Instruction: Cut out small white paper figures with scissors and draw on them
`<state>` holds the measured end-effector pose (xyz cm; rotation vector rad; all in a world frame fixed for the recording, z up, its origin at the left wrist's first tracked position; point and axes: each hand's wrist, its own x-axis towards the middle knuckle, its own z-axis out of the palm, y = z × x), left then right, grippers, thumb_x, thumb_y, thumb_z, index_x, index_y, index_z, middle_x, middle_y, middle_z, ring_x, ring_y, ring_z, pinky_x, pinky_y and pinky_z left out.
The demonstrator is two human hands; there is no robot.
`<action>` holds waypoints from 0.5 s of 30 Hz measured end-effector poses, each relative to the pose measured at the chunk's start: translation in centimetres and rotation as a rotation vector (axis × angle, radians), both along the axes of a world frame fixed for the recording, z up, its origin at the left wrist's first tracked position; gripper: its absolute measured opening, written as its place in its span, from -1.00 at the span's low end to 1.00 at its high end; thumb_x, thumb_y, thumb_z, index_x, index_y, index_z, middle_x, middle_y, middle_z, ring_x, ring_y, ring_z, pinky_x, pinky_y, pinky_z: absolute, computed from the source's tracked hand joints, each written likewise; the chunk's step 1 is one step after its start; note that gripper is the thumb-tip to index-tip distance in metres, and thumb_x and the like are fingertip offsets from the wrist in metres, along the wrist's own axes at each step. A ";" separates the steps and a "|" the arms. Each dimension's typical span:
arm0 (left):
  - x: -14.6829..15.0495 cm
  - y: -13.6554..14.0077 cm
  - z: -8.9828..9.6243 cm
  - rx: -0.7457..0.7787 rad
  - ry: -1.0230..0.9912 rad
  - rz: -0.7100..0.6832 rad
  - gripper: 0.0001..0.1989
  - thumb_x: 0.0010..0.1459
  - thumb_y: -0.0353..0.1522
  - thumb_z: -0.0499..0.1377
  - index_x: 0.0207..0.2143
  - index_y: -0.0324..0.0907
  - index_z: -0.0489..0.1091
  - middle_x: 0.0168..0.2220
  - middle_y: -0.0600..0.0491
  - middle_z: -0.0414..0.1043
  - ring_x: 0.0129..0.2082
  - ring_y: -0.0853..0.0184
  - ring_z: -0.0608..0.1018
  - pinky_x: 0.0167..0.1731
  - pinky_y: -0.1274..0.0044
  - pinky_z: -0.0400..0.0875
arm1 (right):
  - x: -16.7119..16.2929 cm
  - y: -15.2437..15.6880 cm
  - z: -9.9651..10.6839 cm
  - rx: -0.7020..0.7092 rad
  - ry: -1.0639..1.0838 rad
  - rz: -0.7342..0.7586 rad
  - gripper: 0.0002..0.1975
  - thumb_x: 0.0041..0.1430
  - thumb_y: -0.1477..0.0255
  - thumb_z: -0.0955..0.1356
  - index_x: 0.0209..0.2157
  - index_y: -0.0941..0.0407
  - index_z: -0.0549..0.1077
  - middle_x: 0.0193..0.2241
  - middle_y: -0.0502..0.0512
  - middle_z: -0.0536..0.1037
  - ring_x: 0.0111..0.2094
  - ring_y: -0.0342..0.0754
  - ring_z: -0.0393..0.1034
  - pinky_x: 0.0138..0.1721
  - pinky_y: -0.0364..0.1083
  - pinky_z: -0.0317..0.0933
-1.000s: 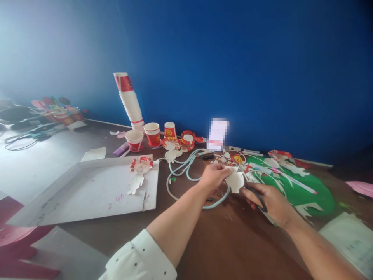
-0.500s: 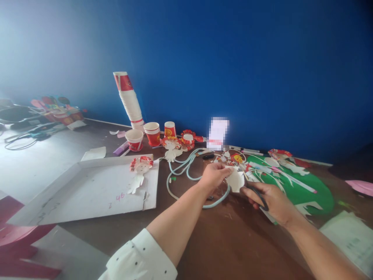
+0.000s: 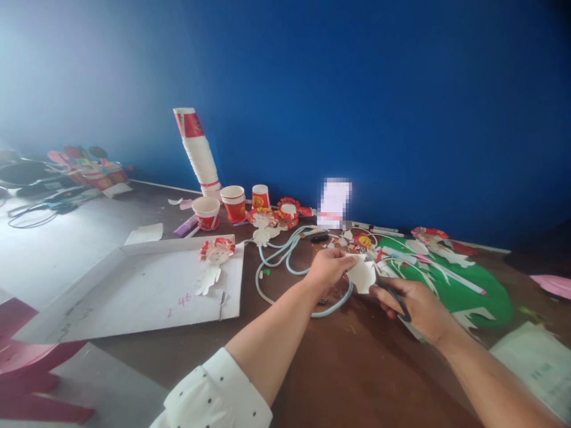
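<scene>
Between finger and thumb, my left hand (image 3: 329,268) pinches a curved piece of white paper (image 3: 362,275), which looks cut from a paper cup. My right hand (image 3: 413,304) is wrapped round the handles of black scissors (image 3: 396,297). Their blades meet the right edge of the paper and are mostly hidden by it. Behind the hands lie red and white scraps (image 3: 363,241). A pale blue cable (image 3: 285,261) loops over the brown table just left of and below the paper.
A white box lid (image 3: 134,297) on the left holds a paper doll with a red frill (image 3: 216,252). Paper cups (image 3: 232,202) and a tall leaning cup stack (image 3: 198,151) stand by the blue wall. On the right, a green sheet (image 3: 486,291) carries markers and offcuts.
Almost nothing differs. The white paper has turned very slightly at the scissors, while both hands keep their places and grips.
</scene>
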<state>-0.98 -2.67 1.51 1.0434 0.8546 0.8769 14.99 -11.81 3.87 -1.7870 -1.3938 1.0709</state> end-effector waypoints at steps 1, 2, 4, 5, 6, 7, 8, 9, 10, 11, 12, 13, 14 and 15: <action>0.0 0.0 0.0 -0.001 0.005 0.000 -0.77 -0.07 -0.27 0.30 -0.49 -0.27 0.39 -0.54 0.03 0.39 -0.55 0.43 0.40 -0.49 0.58 0.29 | 0.0 0.0 0.0 0.000 0.000 -0.002 -0.63 -0.05 0.28 0.44 -0.18 0.17 0.56 -0.62 -0.03 0.45 -0.62 -0.16 0.29 -0.57 -0.19 0.15; 0.0 0.0 -0.1 -0.002 0.008 -0.001 -0.77 -0.07 -0.27 0.30 -0.49 -0.27 0.39 -0.53 0.03 0.40 -0.54 0.43 0.41 -0.49 0.57 0.29 | 0.0 0.0 0.0 0.001 0.001 -0.002 -0.62 -0.05 0.28 0.44 -0.18 0.17 0.56 -0.62 -0.03 0.45 -0.62 -0.16 0.29 -0.57 -0.18 0.15; 0.0 0.0 -0.1 -0.001 0.010 -0.002 -0.77 -0.06 -0.26 0.30 -0.49 -0.27 0.40 -0.53 0.03 0.40 -0.54 0.43 0.40 -0.49 0.58 0.29 | 0.0 0.0 0.0 0.007 0.005 -0.001 -0.63 -0.06 0.27 0.43 -0.20 0.16 0.56 -0.63 -0.04 0.44 -0.63 -0.16 0.28 -0.57 -0.18 0.15; 0.0 0.0 -0.1 -0.001 0.008 -0.003 -0.77 -0.06 -0.26 0.29 -0.49 -0.26 0.40 -0.54 0.03 0.39 -0.55 0.43 0.40 -0.49 0.58 0.28 | 0.0 0.0 -0.1 0.010 0.010 0.001 -0.64 -0.05 0.27 0.43 -0.20 0.16 0.56 -0.63 -0.05 0.43 -0.63 -0.17 0.28 -0.57 -0.18 0.15; 0.0 0.0 0.0 -0.001 0.005 -0.005 -0.77 -0.06 -0.27 0.29 -0.49 -0.26 0.40 -0.54 0.04 0.38 -0.56 0.44 0.39 -0.49 0.58 0.28 | 0.0 0.0 -0.1 0.013 0.015 0.001 -0.65 -0.04 0.26 0.42 -0.21 0.15 0.56 -0.63 -0.05 0.43 -0.63 -0.17 0.28 -0.57 -0.18 0.15; 0.0 -0.1 0.0 -0.003 0.004 -0.004 -0.77 -0.06 -0.27 0.30 -0.49 -0.26 0.40 -0.55 0.05 0.37 -0.57 0.45 0.37 -0.49 0.58 0.27 | 0.0 0.0 -0.1 0.016 0.018 0.002 -0.65 -0.03 0.26 0.42 -0.21 0.15 0.56 -0.63 -0.05 0.43 -0.63 -0.17 0.28 -0.58 -0.18 0.16; 0.0 -0.1 0.1 -0.005 0.004 -0.003 -0.77 -0.07 -0.26 0.30 -0.50 -0.26 0.40 -0.56 0.05 0.36 -0.58 0.46 0.35 -0.50 0.58 0.26 | 0.0 0.0 -0.2 0.020 0.021 0.001 -0.65 -0.02 0.25 0.41 -0.21 0.15 0.56 -0.63 -0.05 0.43 -0.63 -0.16 0.28 -0.58 -0.18 0.16; 0.0 -0.1 0.1 -0.008 0.005 0.001 -0.76 -0.07 -0.26 0.31 -0.50 -0.26 0.40 -0.57 0.06 0.35 -0.59 0.47 0.34 -0.50 0.58 0.25 | 0.0 0.1 -0.3 0.023 0.020 -0.001 -0.65 -0.01 0.25 0.41 -0.21 0.15 0.56 -0.63 -0.05 0.43 -0.63 -0.16 0.28 -0.58 -0.18 0.16; 0.0 -0.1 0.1 -0.010 0.004 0.005 -0.76 -0.08 -0.26 0.31 -0.50 -0.26 0.40 -0.58 0.07 0.34 -0.60 0.48 0.32 -0.51 0.58 0.24 | 0.0 0.1 -0.3 0.027 0.017 0.000 -0.65 -0.01 0.25 0.40 -0.20 0.15 0.56 -0.64 -0.05 0.43 -0.63 -0.16 0.28 -0.58 -0.18 0.16; 0.0 -0.1 0.1 -0.009 0.003 0.006 -0.76 -0.08 -0.26 0.31 -0.50 -0.26 0.40 -0.58 0.08 0.33 -0.61 0.49 0.31 -0.52 0.58 0.23 | 0.0 0.1 -0.4 0.030 0.013 0.000 -0.65 0.00 0.25 0.40 -0.20 0.15 0.56 -0.64 -0.05 0.43 -0.64 -0.16 0.28 -0.57 -0.18 0.17; 0.0 -0.1 0.1 -0.008 0.001 0.006 -0.76 -0.08 -0.26 0.31 -0.50 -0.26 0.40 -0.58 0.08 0.33 -0.61 0.49 0.31 -0.52 0.59 0.22 | 0.0 0.1 -0.5 0.033 0.009 0.001 -0.65 0.00 0.26 0.40 -0.20 0.15 0.55 -0.64 -0.06 0.43 -0.64 -0.17 0.28 -0.57 -0.18 0.17; 0.0 -0.1 0.1 -0.006 0.002 0.007 -0.76 -0.08 -0.26 0.31 -0.50 -0.27 0.40 -0.59 0.08 0.32 -0.61 0.50 0.30 -0.53 0.59 0.21 | 0.1 0.1 -0.5 0.033 0.004 0.001 -0.65 0.00 0.26 0.40 -0.19 0.14 0.55 -0.64 -0.06 0.43 -0.64 -0.17 0.28 -0.57 -0.18 0.17; 0.0 -0.1 0.1 -0.005 0.003 0.006 -0.76 -0.07 -0.26 0.31 -0.50 -0.27 0.40 -0.59 0.09 0.32 -0.62 0.50 0.29 -0.54 0.59 0.19 | 0.1 0.1 -0.6 0.036 -0.002 -0.002 -0.65 0.00 0.26 0.40 -0.19 0.14 0.55 -0.64 -0.06 0.43 -0.64 -0.16 0.29 -0.57 -0.17 0.17; 0.0 -0.1 0.1 -0.004 0.003 0.002 -0.76 -0.07 -0.26 0.31 -0.50 -0.27 0.41 -0.59 0.09 0.32 -0.62 0.50 0.29 -0.54 0.59 0.19 | 0.0 0.1 -0.6 0.038 -0.007 -0.005 -0.65 -0.01 0.27 0.40 -0.19 0.14 0.54 -0.64 -0.06 0.43 -0.64 -0.16 0.29 -0.56 -0.17 0.17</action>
